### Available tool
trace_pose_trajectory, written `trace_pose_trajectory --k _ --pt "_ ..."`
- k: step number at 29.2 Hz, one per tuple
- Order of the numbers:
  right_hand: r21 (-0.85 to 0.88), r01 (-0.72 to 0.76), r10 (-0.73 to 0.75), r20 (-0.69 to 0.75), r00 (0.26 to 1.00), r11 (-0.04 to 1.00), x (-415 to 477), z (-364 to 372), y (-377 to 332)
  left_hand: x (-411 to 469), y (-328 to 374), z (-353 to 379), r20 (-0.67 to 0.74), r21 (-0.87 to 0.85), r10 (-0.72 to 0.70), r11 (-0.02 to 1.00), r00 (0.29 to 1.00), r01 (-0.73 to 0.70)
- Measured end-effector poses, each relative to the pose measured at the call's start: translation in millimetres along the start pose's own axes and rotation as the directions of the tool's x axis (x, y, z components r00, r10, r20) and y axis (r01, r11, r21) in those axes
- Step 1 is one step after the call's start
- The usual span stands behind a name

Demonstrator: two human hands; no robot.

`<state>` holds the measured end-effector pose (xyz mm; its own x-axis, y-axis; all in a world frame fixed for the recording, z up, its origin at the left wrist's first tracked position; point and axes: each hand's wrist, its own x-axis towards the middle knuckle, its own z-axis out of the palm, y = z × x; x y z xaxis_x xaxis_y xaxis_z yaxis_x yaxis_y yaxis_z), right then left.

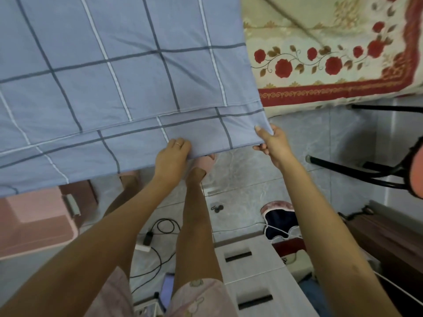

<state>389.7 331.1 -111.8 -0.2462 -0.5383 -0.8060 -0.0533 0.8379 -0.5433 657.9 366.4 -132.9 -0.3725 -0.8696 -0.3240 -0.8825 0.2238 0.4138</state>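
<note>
In the head view, the light-blue cotton bedsheet checked with dark-blue and white lines fills the frame from nine o'clock round to twelve. It is spread out ahead of you, with its hemmed near edge running across the middle. Your left hand sits near the centre, knuckles up, its fingers curled over that hem and gripping it. Your right hand, at three o'clock from the left one, pinches the sheet's corner with the thumb on top and the fingers tucked beneath. Between your two hands the edge runs fairly taut. Out towards nine o'clock from the left hand it sags lower.

Judging by the soft creases and the drape, the sheet is light, limp and not slippery. Expect it to fold and billow rather than hold a shape, so it needs tension from both hands. The doubled hem is the firmest place to hold, and the corners give the most control. The unsupported stretch at the left would likely drag.

At one to two o'clock lies the cream bed cover printed with red roses and a red border, which the sheet overlaps. Below your hands is the grey marbled tile floor. On it are a black plug adapter with its cable at six o'clock and a white drawer unit with slot handles at five.
</note>
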Motion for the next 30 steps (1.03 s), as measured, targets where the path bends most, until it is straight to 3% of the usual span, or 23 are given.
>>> trace_pose_trajectory --k 3,6,8,10,12,13,14,16,17,19,21,23,24,26,28,29,30 --pt "-0.118 0.056 -0.057 0.000 0.998 0.991 2.1 -4.7 3.7 -5.4 -1.7 5.0 0.080 -0.008 0.091 0.996 0.993 -0.091" --pt "-0.248 0.050 -0.049 0.011 0.999 0.968 6.6 -5.7 16.6 -1.1 -0.7 8.0 0.247 0.040 0.053 0.997 0.968 -0.065" --pt "-0.266 0.032 -0.036 -0.009 0.999 0.963 14.0 -2.7 27.3 5.1 2.6 12.0 0.464 0.135 -0.051 0.991 0.884 -0.014" --pt "-0.279 -0.026 -0.015 -0.143 0.990 0.960 21.1 2.4 37.3 10.6 3.5 16.2 0.581 0.176 -0.099 0.984 0.808 -0.006" --pt "-0.369 -0.028 -0.123 -0.381 0.916 0.929 31.7 10.1 34.3 19.8 1.8 13.4 0.547 0.132 -0.096 0.991 0.832 0.028" --pt "-0.436 0.022 -0.248 -0.469 0.848 0.900 30.4 16.6 28.2 21.3 -0.2 10.2 0.441 0.083 -0.070 0.996 0.895 0.037" --pt "-0.533 0.125 -0.416 -0.469 0.779 0.837 33.2 26.5 16.7 25.4 -5.4 5.4 0.273 0.026 -0.066 0.998 0.960 0.061" --pt "-0.725 0.369 -0.691 -0.200 0.695 0.582 37.1 54.6 -7.9 31.3 -18.1 -9.6 -0.075 -0.043 -0.174 0.984 0.982 0.171" --pt "-0.770 0.486 -0.763 -0.001 0.647 0.413 41.6 72.8 -22.1 37.6 -27.9 -18.3 -0.186 -0.095 -0.302 0.953 0.935 0.288" --pt "-0.749 0.658 -0.761 0.382 0.524 0.077 48.4 115.7 -45.6 53.6 -53.5 -36.1 -0.154 -0.266 -0.630 0.768 0.761 0.582" --pt "-0.564 0.759 -0.578 0.754 0.312 -0.326 59.2 159.8 -65.5 72.1 -82.6 -53.6 -0.035 -0.347 -0.817 0.550 0.576 0.759" --pt "-0.271 0.706 -0.227 0.961 0.158 -0.655 86.4 187.8 -93.4 88.3 -110.2 -66.9 0.015 -0.280 -0.836 0.523 0.549 0.805" --pt "-0.204 0.649 -0.119 0.978 0.172 -0.733 103.9 190.5 -113.3 95.1 -121.7 -70.8 0.035 -0.208 -0.811 0.566 0.584 0.798" --pt "-0.306 0.614 -0.164 0.947 0.277 -0.727 149.5 177.8 -161.5 110.3 -134.4 -78.6 0.134 -0.071 -0.746 0.650 0.653 0.757" --pt "-0.649 0.584 -0.298 0.753 0.587 -0.488 189.0 154.0 -206.1 125.1 -142.7 -88.2 0.253 -0.022 -0.722 0.661 0.643 0.750" --pt "-0.798 0.495 -0.362 0.599 0.714 -0.343 201.0 141.4 -221.2 130.5 -145.4 -92.0 0.300 -0.011 -0.717 0.657 0.629 0.754" --pt "-0.887 0.407 -0.409 0.461 0.788 -0.217 207.8 133.2 -234.6 134.3 -147.4 -95.4 0.345 -0.003 -0.710 0.654 0.615 0.757"
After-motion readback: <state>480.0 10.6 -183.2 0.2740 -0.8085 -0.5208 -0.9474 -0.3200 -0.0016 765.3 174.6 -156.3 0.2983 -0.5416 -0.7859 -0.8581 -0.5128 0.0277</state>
